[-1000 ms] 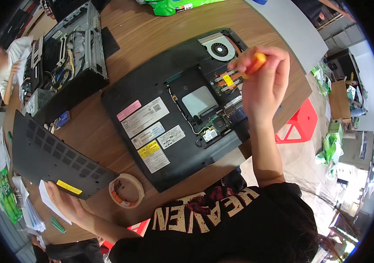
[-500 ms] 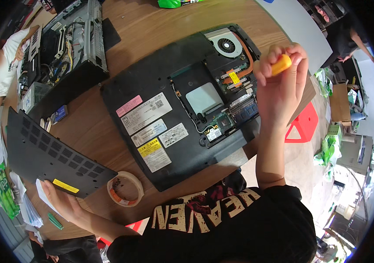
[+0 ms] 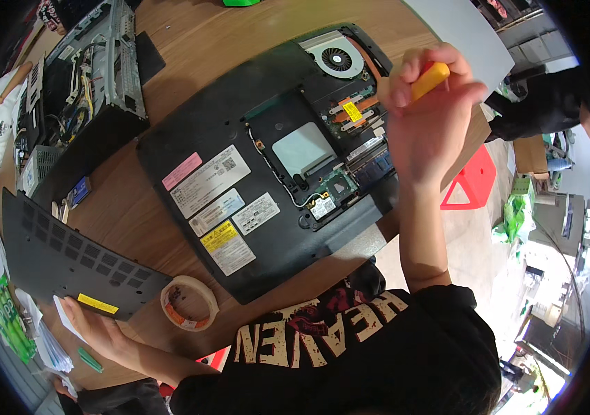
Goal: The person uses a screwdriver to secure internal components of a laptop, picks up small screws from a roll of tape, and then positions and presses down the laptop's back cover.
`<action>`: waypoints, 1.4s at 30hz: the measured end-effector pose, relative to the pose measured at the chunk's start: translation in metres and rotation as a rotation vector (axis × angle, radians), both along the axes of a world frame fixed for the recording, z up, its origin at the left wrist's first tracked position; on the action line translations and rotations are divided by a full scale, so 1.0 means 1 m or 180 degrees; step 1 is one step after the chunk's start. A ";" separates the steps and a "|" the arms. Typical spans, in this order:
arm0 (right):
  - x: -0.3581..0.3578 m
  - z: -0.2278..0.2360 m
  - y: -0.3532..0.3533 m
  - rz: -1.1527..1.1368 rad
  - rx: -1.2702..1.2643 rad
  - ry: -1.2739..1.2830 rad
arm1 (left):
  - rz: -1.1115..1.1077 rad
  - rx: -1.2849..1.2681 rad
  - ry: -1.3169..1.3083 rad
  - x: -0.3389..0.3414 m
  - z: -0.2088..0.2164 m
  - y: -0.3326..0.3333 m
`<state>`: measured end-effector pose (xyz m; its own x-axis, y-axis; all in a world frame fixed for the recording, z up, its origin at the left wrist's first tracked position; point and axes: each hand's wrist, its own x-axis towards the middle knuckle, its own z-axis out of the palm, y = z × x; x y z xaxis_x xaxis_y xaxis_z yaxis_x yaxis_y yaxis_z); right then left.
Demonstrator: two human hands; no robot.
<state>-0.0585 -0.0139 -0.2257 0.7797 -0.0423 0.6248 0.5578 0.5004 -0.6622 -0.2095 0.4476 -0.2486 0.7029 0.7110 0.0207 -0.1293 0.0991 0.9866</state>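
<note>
My right hand is raised above the right end of an opened black laptop, which lies underside up. Its fingers curl around a yellow handle, apparently a screwdriver's; the shaft cannot be made out. Beneath the hand, a fan, a copper heat pipe, a circuit board and memory modules show in the laptop's bay. On the left, my left hand grips the lower edge of a dark vented cover panel, which is tilted. Part of those fingers is hidden behind the panel.
A roll of tape with small dark bits inside its ring lies between panel and laptop. An open computer case stands at far left. White papers lie left of my arm. Red stool at right; other people stand on both sides.
The view has shifted slightly, moving the table things left in the picture. My right hand has turned, its fingers a bit more spread around the yellow handle. My left hand still holds the panel.
</note>
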 end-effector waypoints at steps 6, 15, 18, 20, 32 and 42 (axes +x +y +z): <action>0.001 -0.002 -0.007 -0.1025 -0.1173 -0.0068 | 0.0049 0.0079 0.0029 -0.002 -0.005 0.009; -0.012 -0.005 -0.020 -0.0861 -0.0631 0.0052 | 0.0036 0.0072 0.0040 -0.002 -0.001 0.004; -0.018 -0.004 -0.012 -0.1504 -0.1514 -0.0002 | -0.0086 0.0052 0.0012 -0.003 -0.003 0.008; -0.018 0.002 -0.007 -0.1728 -0.2042 0.0024 | -0.0139 0.0042 -0.0004 -0.004 -0.004 0.009; -0.009 -0.015 -0.012 -0.1293 -0.1153 0.0021 | -0.0006 -0.0045 -0.0064 -0.002 -0.005 0.012; -0.008 -0.024 -0.010 -0.0959 -0.0954 -0.0056 | 0.0215 0.0014 0.0068 0.000 -0.006 0.009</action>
<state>-0.0669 -0.0239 -0.2500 0.7493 -0.0812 0.6572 0.6622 0.1000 -0.7427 -0.2097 0.4561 -0.2545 0.6535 0.7568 0.0095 -0.1144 0.0864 0.9897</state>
